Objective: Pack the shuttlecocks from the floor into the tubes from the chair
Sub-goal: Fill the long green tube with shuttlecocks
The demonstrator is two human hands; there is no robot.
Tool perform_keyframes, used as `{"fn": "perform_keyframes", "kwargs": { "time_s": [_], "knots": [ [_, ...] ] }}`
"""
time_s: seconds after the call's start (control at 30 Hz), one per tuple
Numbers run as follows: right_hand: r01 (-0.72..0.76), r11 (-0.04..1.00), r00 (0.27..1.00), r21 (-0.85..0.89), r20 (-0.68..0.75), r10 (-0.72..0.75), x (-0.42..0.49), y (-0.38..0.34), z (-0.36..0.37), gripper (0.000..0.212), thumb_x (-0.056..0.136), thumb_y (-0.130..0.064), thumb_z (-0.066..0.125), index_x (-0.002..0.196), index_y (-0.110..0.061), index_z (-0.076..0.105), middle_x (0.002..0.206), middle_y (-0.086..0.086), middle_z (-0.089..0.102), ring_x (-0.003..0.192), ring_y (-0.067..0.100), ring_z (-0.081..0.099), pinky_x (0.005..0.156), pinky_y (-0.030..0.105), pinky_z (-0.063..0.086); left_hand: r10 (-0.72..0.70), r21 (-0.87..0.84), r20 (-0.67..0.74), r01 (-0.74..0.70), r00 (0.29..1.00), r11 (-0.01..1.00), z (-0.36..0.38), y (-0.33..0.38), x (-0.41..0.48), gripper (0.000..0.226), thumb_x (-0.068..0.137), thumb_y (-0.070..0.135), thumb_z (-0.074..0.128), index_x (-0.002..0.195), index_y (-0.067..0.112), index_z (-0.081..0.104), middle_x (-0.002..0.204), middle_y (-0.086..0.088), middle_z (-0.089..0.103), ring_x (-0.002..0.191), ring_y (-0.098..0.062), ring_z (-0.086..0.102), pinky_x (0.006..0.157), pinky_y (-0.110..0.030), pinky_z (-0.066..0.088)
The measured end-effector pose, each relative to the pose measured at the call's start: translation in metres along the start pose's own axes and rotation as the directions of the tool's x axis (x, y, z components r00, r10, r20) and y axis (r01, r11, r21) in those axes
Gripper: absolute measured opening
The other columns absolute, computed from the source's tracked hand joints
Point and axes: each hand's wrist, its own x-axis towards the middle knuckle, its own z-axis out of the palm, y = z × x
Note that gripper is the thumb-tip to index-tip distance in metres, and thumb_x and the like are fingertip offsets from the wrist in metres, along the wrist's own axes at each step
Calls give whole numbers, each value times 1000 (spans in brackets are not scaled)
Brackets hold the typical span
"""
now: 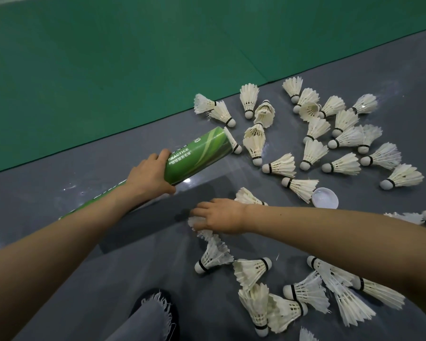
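My left hand (149, 177) grips a long green shuttlecock tube (199, 155), held low over the grey floor and slanting up to the right. A shuttlecock (233, 143) pokes out of its open mouth. My right hand (219, 215) reaches left across the floor, fingers closed on the feathers of a white shuttlecock (196, 222) that lies under the palm. Many white shuttlecocks are scattered on the floor: one cluster (330, 134) beyond the tube's mouth, another cluster (280, 299) near my feet.
A white tube cap (324, 198) lies upturned on the grey floor (84, 254) right of my right wrist. The green court mat (108, 70) begins just behind the tube. My frayed grey trouser leg (145, 321) and dark shoe are at the bottom.
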Motion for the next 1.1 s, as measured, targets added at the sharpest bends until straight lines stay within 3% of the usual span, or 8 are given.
{"fn": "perform_keyframes", "kwargs": {
  "time_s": [0.17,0.43,0.53,0.63,0.8,0.9,0.97,1.1],
  "knots": [
    [-245,893,892,378,-273,360,-28,33,2,25,89,-8,54,113,-3,55,130,19,44,114,37,48,83,44,50,-5,-14,-16,5,1000,1000,-1,-1,2,84,63,31,81,131,22,33,114,-8,51,96,-30,53,82,-46,50],
    [-327,268,331,906,-155,931,-116,86,-27,12,86,-12,68,85,-6,57,112,1,42,100,15,47,85,11,35,22,-36,-45,-23,999,999,1,14,10,87,63,34,80,134,23,31,120,-8,51,100,-30,53,83,-45,50],
    [-217,107,176,970,-69,982,-138,94,-34,17,87,-16,67,77,-15,53,99,-1,47,90,12,50,83,20,37,53,-31,-37,-54,998,998,2,25,13,86,62,36,80,132,24,31,120,-8,51,100,-30,53,83,-45,50],
    [87,-36,172,996,21,985,-147,96,-42,19,87,-13,66,75,-17,52,79,1,54,78,14,57,90,37,51,89,-38,-43,-90,995,995,5,35,15,86,63,37,80,133,25,31,120,-6,50,100,-28,53,83,-43,49],
    [364,-132,223,922,52,973,-152,97,-54,17,89,-13,64,76,-15,53,88,-3,57,90,12,57,98,38,50,174,-47,-95,-179,980,983,6,56,20,87,65,37,78,136,27,30,123,-3,50,101,-24,53,82,-39,49],
    [342,-63,209,938,-10,978,-153,96,-57,16,89,-13,63,77,-16,54,84,-7,58,80,-3,57,91,25,48,202,-68,-149,-214,968,974,1,67,22,85,66,36,78,136,26,32,124,-1,50,103,-23,53,82,-38,49],
    [258,-19,266,966,-52,963,-153,94,-58,14,90,-16,61,77,-16,55,110,-7,61,87,-18,55,90,12,40,217,-89,-192,-237,957,967,-2,73,22,84,66,35,78,136,25,33,124,0,50,104,-23,53,82,-39,49],
    [35,114,357,993,-119,927,-149,90,-57,25,96,-38,47,106,-25,66,143,-11,43,135,4,34,115,32,23,250,-99,-226,-278,941,956,-5,84,21,83,67,34,78,136,25,33,122,0,50,104,-24,52,82,-40,48]
  ]
}}
